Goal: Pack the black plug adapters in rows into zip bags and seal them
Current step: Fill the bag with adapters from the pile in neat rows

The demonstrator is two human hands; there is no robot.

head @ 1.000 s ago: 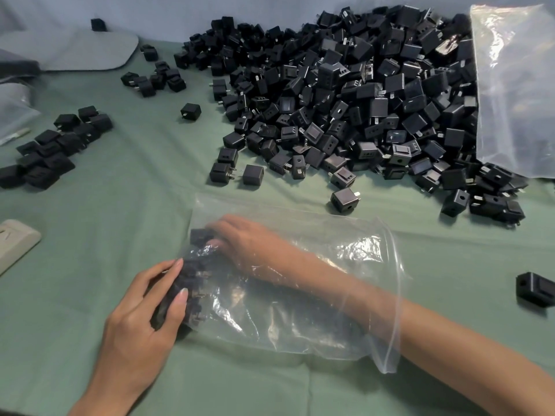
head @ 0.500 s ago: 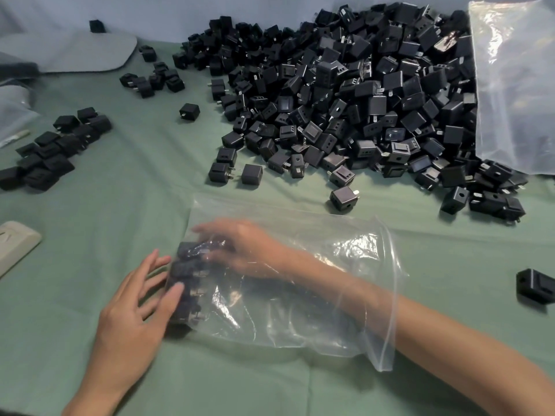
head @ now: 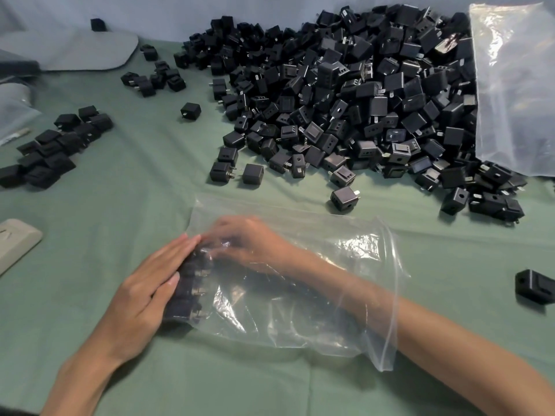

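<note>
A clear zip bag (head: 345, 244) lies on the green cloth in front of me, its open mouth to the right. A short row of black plug adapters (head: 189, 292) sits at its closed left end. My left hand (head: 144, 289) presses flat with straight fingers against the outside of that end. My right hand (head: 249, 244) is inside the bag up to the forearm, its fingers resting on the top of the row; they are blurred. A big pile of black adapters (head: 345, 100) fills the far right of the table.
A large clear plastic sack (head: 516, 85) leans on the pile at the right. A smaller group of adapters (head: 51, 151) lies at the left and one adapter (head: 533, 286) at the right edge. A beige object (head: 15, 244) and a grey pad (head: 69, 52) lie at the left.
My left hand let go of the bag's end, opened, then came back flat against the row. My right hand stayed inside and nudged the adapters together.
</note>
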